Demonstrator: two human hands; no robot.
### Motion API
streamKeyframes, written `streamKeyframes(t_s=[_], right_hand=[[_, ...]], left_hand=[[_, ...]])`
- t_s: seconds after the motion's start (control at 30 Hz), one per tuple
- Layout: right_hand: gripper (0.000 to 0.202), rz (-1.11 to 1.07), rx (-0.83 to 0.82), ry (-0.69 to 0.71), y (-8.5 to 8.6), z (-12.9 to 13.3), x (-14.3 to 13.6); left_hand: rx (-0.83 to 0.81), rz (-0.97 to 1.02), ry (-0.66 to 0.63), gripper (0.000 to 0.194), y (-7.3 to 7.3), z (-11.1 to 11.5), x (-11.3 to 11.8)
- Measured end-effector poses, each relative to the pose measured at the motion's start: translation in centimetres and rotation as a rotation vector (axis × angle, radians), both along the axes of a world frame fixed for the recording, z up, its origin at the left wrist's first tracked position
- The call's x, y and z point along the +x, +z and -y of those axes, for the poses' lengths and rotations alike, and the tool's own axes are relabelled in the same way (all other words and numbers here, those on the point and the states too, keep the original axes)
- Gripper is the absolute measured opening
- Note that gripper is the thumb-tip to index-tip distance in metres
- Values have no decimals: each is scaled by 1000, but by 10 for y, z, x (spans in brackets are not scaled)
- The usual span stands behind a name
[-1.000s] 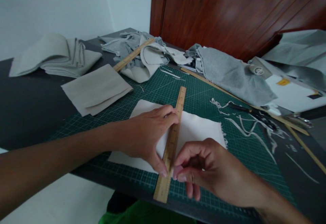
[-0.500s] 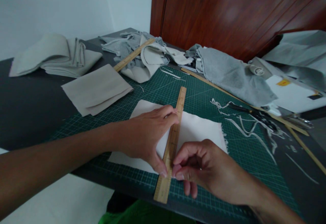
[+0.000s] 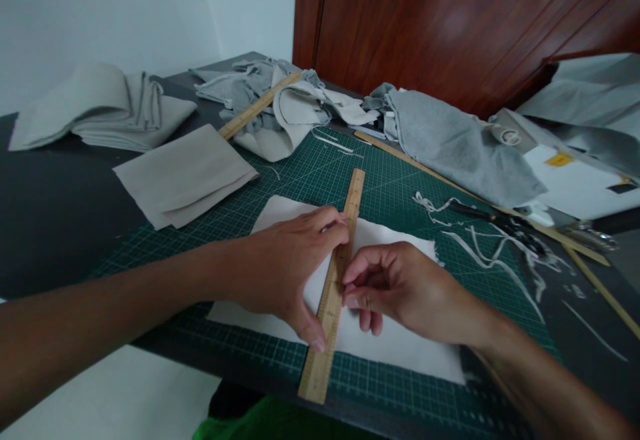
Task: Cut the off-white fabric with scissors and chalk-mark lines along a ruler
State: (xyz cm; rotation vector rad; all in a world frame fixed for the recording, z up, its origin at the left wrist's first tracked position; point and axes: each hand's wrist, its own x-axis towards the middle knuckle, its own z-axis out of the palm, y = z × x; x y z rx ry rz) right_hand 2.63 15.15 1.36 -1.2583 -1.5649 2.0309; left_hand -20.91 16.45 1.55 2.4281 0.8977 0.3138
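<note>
A wooden ruler [image 3: 354, 193] lies slantwise across a white cloth piece [image 3: 400, 340]. My left hand [image 3: 285, 270] holds the ruler down, its thumb near the lower end and its fingers further up, spread along it. Close against the ruler's right edge is my right hand [image 3: 400, 287], its thumb and forefinger pinched together over the cloth. What sits between those fingertips, if anything, is too small or hidden to make out. Under the cloth lies a green gridded cutting mat [image 3: 390, 387].
Folded beige cloth [image 3: 190, 173] lies left of the mat, with a cloth stack [image 3: 125, 107] behind. Grey scraps [image 3: 250, 93] and a second ruler [image 3: 260, 103] are at the back. Black-handled scissors [image 3: 515, 230] and loose strips [image 3: 490, 260] lie right, near a white box [image 3: 575, 180].
My right hand has slid up along the ruler's right edge, away from my body, still pinched. My left hand and the ruler stay in place.
</note>
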Motion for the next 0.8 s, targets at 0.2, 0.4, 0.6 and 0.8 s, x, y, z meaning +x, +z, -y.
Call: streamKeyframes(t_s=[0.2, 0.4, 0.6, 0.8], right_hand=[[41, 21, 113, -12, 10, -36, 2], [37, 64, 227, -4, 14, -69, 3], [38, 79, 268, -29, 14, -91, 5], [44, 88, 296, -102, 14, -105, 7]], left_hand=[[0, 22, -8, 95, -3, -1, 0], [3, 21, -19, 98, -2, -1, -1], [-8, 35, -21, 104, -3, -1, -2], [3, 6, -21, 106, -3, -2, -1]])
